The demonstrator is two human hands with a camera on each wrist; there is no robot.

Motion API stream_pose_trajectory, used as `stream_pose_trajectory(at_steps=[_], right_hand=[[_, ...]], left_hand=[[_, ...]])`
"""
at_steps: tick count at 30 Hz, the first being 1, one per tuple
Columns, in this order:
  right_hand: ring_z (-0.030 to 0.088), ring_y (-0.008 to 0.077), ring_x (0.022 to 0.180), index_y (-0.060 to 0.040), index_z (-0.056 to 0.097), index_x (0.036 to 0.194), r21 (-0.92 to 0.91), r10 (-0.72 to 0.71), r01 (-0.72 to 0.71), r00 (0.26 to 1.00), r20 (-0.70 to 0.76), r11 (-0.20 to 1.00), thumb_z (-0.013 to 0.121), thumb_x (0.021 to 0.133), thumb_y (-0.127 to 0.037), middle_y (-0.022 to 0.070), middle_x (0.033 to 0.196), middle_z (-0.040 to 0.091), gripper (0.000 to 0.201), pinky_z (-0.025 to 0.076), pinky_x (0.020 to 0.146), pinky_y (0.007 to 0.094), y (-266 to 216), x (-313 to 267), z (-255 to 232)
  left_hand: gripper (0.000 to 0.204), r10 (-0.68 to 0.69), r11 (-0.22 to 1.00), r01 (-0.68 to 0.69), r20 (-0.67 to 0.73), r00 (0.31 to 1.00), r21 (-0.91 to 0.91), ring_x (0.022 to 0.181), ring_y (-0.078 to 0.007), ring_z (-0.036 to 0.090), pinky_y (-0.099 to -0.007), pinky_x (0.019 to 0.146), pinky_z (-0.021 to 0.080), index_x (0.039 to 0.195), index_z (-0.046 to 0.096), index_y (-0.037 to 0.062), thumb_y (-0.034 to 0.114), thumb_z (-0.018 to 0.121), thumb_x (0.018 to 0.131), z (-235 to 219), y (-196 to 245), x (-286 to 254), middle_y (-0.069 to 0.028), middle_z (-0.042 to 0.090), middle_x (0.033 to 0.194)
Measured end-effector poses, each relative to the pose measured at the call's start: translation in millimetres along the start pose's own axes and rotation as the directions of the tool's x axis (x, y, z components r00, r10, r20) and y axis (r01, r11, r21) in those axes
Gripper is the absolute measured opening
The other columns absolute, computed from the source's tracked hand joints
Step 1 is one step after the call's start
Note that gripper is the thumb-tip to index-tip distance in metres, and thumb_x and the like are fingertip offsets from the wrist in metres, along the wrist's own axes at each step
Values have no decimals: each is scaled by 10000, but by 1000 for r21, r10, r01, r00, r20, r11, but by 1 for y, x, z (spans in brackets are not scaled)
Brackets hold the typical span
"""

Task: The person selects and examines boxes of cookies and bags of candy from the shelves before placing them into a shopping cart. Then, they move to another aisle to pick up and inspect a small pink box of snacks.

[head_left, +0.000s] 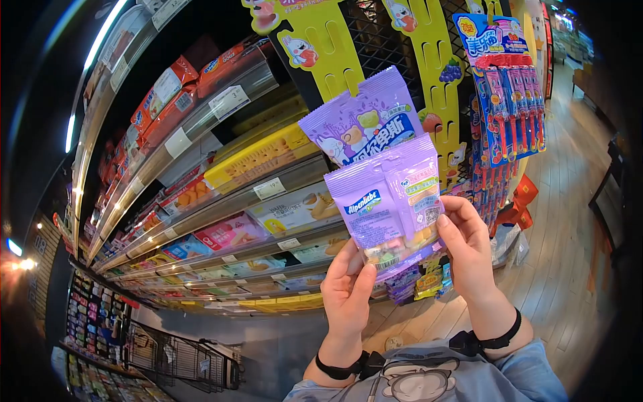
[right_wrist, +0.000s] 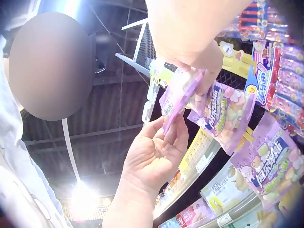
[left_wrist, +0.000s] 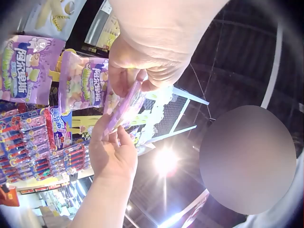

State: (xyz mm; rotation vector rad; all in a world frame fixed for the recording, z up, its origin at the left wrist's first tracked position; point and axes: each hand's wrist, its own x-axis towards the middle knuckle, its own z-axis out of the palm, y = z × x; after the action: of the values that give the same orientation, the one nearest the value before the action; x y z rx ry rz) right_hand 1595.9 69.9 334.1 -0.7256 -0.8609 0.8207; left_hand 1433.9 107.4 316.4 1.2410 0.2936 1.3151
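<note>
Both hands hold up a purple candy bag (head_left: 382,201), its printed back with small text and a barcode facing the head camera. The left hand (head_left: 348,291) pinches its lower left corner, thumb in front. At its right edge the right hand (head_left: 465,248) grips with thumb in front and fingers behind. Directly behind it hangs another purple bag (head_left: 368,120) on the yellow display strip. In the left wrist view the held bag (left_wrist: 126,109) is seen edge-on between the left hand (left_wrist: 147,61) and the right hand (left_wrist: 114,156). The right wrist view also shows it (right_wrist: 178,97) edge-on.
Shelves with price tags (head_left: 229,102) and packaged snacks run along the left. Blue and red candy packs (head_left: 509,100) hang at the right, beside a wooden floor aisle (head_left: 556,201). A black wire cart (head_left: 181,355) stands at the lower left.
</note>
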Motion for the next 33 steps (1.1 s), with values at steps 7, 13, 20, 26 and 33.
stream_pose_trajectory(at_steps=[7, 13, 20, 26, 33], right_hand=[[533, 86, 935, 35, 471, 1135, -21, 10, -10, 1000, 5, 1000, 480, 923, -65, 72, 1038, 566, 235, 424, 849, 241, 3, 2, -1], [558, 90, 828, 6, 431, 1236, -26, 294, -296, 928, 231, 955, 606, 845, -44, 78, 1057, 567, 431, 506, 536, 214, -15, 0, -1], [591, 287, 966, 63, 531, 1152, -565, -362, 452, 892, 272, 690, 583, 744, 38, 208, 1123, 558, 411, 472, 832, 341, -18, -7, 6], [455, 364, 1152, -2, 501, 1245, -450, -296, 681, 689, 662, 578, 566, 692, -45, 233, 1330, 405, 558, 374, 953, 428, -39, -9, 23], [419, 353, 1116, -79, 561, 1177, -684, -438, 726, 640, 631, 74, 651, 645, -47, 180, 1266, 433, 541, 363, 932, 428, -66, 14, 32]], left_hand=[[448, 4, 1000, -4, -26, 1000, 4, 1168, -215, 493, -333, 994, 369, 1322, 344, -80, -60, 434, 884, -2, -3, 1, -184, 501, 1263], [437, 46, 998, -47, -27, 999, -45, 1123, -202, 519, -318, 976, 378, 1302, 363, -88, -67, 445, 873, -6, -4, 1, -180, 511, 1243], [671, 321, 703, -464, 342, 883, 539, 1226, -319, 423, -401, 1014, 327, 1283, 409, -57, 189, 710, 736, 0, 6, 7, -199, 474, 1285], [832, 260, 953, -278, 140, 955, 121, 1247, -249, 389, -378, 998, 352, 1337, 273, -21, 226, 777, 723, 15, 4, 8, -141, 375, 1347], [328, 73, 997, -71, 76, 994, -30, 998, -160, 579, -292, 792, 519, 1261, 400, 21, 169, 400, 968, 21, 45, 59, -109, 548, 1151]])
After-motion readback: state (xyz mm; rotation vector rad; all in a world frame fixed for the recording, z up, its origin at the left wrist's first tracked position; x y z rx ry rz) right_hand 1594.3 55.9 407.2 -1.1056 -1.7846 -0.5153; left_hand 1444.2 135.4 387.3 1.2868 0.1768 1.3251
